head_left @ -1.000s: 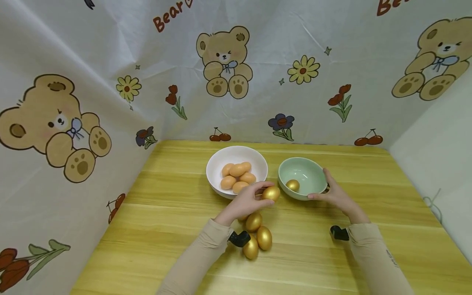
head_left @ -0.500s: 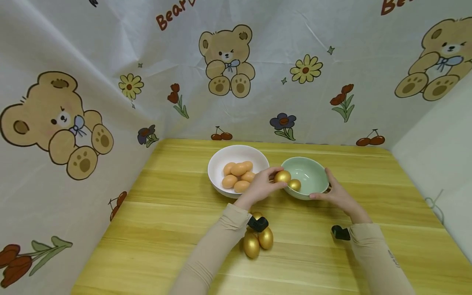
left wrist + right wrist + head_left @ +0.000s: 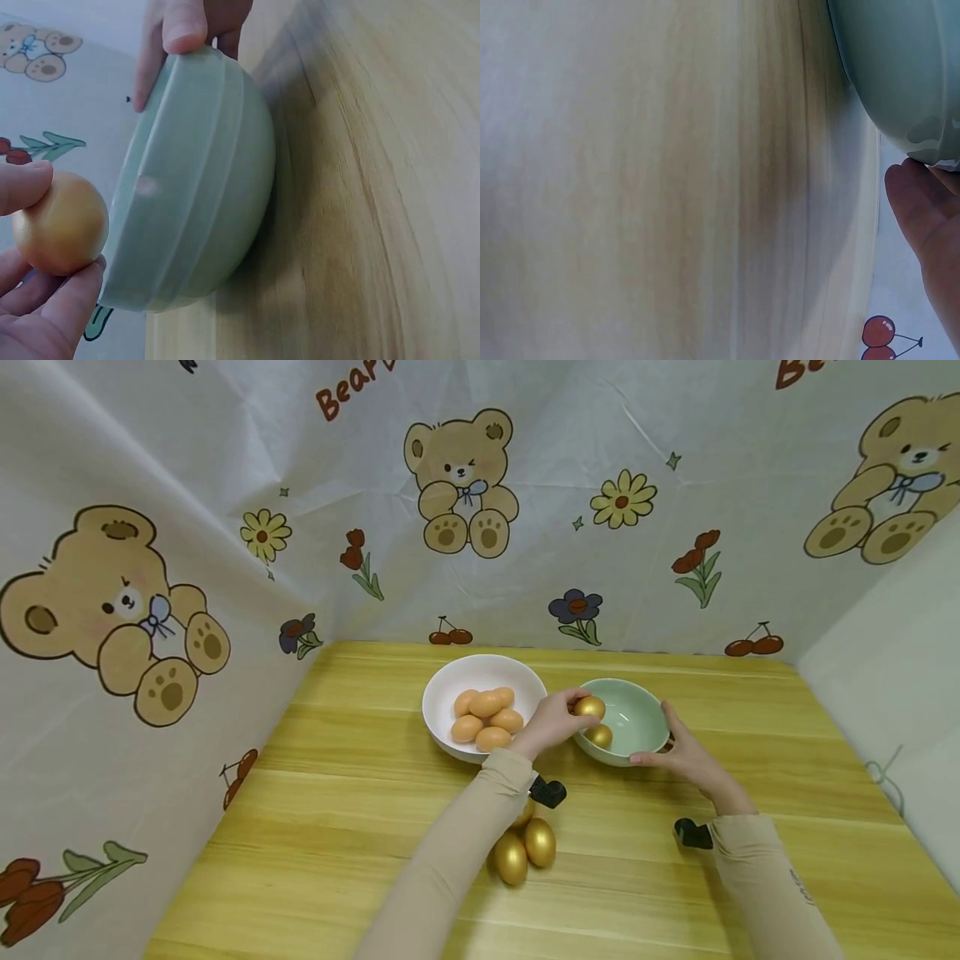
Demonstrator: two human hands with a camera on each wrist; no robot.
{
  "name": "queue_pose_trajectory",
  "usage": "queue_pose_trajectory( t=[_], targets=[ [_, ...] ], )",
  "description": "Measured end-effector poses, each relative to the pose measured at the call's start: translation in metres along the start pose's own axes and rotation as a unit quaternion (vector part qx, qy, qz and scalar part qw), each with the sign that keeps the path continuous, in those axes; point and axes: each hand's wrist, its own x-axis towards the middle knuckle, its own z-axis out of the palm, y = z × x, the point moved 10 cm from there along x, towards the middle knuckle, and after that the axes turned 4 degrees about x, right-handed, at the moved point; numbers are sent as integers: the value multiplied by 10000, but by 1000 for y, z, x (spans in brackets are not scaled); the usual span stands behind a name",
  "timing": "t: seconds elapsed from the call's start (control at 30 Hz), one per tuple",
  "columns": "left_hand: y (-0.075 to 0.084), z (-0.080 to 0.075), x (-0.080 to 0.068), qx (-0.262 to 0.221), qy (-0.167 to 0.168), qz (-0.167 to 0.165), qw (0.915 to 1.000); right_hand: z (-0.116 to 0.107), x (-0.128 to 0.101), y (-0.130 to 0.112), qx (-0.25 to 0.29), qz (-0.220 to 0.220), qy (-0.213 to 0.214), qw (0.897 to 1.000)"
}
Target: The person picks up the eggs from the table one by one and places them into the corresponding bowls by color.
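Note:
My left hand (image 3: 549, 727) grips a golden egg (image 3: 591, 707) between thumb and fingers, at the left rim of a pale green bowl (image 3: 637, 718). In the left wrist view this egg (image 3: 63, 225) sits beside the bowl's edge. Another golden egg (image 3: 599, 737) lies inside the bowl, at its lower left. My right hand (image 3: 688, 765) holds the bowl's right side, thumb near the front rim and fingers round the far side. The right wrist view shows fingers (image 3: 922, 196) against the bowl's outer wall (image 3: 900, 67).
A white bowl (image 3: 437, 697) with several brown eggs (image 3: 487, 703) stands left of the green one. Nearer on the wooden table (image 3: 315, 827), golden eggs (image 3: 512, 858) lie grouped beneath the left forearm, partly hidden. A bear-printed cloth (image 3: 360, 610) hangs behind.
My left hand has carried the golden egg right and away from me, from in front of the white bowl to the green bowl's rim. My right hand keeps its hold on the bowl.

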Motion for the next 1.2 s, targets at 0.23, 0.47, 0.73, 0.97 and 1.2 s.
queue_pose_trajectory(
  t=[0.23,0.47,0.73,0.97,1.2],
  targets=[
    [1,6,8,409,-56,7,9991,1,1,1,-31,10,-43,10000],
    [0,14,16,611,-35,-165,9980,1,-1,-1,-103,30,-9,9999],
    [-2,20,26,647,-2,-480,9968,2,-4,-1,14,21,22,10000],
    [-2,30,33,1131,199,-613,9915,1,-2,-2,15,24,24,10000],
    [2,37,35,1330,357,-869,9867,3,-2,-6,30,-5,-23,10000]
  ],
)
